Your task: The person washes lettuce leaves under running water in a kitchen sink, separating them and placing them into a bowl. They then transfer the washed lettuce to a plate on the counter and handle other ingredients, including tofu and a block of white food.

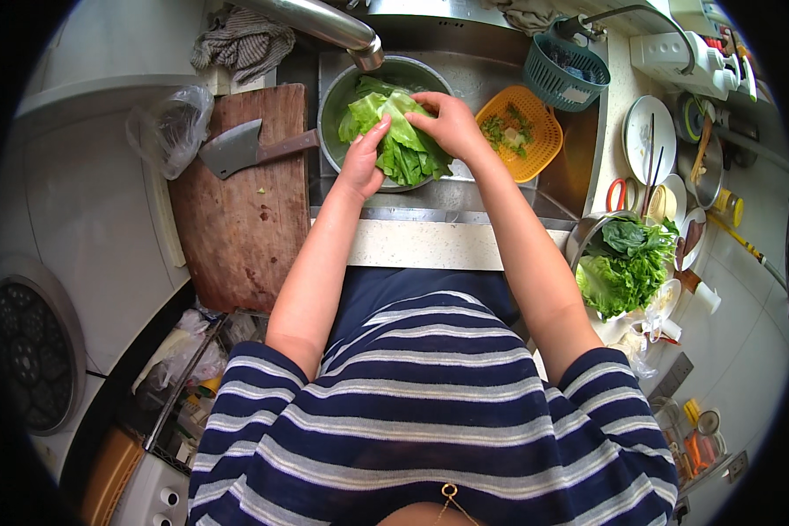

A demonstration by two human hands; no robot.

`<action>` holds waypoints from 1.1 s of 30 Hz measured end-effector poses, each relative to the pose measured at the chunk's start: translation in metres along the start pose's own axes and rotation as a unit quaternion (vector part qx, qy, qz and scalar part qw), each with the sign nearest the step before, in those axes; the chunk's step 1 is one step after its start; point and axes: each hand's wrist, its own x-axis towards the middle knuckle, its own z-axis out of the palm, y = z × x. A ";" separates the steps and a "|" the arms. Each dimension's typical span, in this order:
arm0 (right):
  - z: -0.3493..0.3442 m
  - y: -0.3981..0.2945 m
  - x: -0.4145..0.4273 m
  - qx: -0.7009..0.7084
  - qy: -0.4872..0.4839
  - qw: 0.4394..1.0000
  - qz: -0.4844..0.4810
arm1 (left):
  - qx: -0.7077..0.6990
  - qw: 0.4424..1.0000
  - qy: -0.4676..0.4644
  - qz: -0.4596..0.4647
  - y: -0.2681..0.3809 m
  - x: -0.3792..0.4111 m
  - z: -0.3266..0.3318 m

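Both hands hold green lettuce leaves (404, 131) over a round metal basin (325, 128) standing in the stainless steel sink (434, 204). My left hand (363, 161) grips the leaves from the lower left, its thumb lying on top. From the right, my right hand (450, 125) pinches their upper edge between thumb and fingers. The leaves hide most of the basin's inside. Right of the basin, a yellow plastic colander (549, 135) with green scraps in it sits in the sink.
A cleaver (237, 148) lies on the wooden cutting board (243, 230) at left, its handle reaching the basin. The faucet (365, 49) hangs above the basin. A teal basket (539, 69) stands at the sink's right corner. Leafy greens (624, 269), plates (647, 131) and red-handled scissors (615, 194) crowd the right counter.
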 end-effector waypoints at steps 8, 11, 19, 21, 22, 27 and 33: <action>-0.018 0.013 -0.026 0.299 0.035 0.947 0.110 | 0.029 0.999 0.018 0.017 0.002 -0.006 0.003; -0.020 -0.001 -0.027 0.381 -0.029 0.919 0.101 | 0.030 0.999 0.007 0.011 0.006 -0.009 0.008; 0.019 -0.028 -0.024 0.076 0.092 0.992 -0.037 | 0.115 0.992 -0.043 -0.012 0.002 -0.009 0.007; 0.019 -0.032 -0.029 0.054 0.097 0.992 -0.055 | 0.125 0.991 -0.035 -0.018 -0.001 -0.008 0.002; 0.018 -0.033 -0.030 0.043 0.098 0.992 -0.064 | 0.124 0.991 -0.036 -0.023 -0.002 -0.007 0.000; 0.019 -0.021 -0.033 0.020 0.132 0.988 -0.083 | 0.110 0.993 -0.046 -0.025 -0.003 -0.008 0.001; 0.021 -0.007 -0.031 0.033 0.119 0.992 -0.005 | 0.124 0.991 -0.020 0.034 -0.012 -0.005 0.003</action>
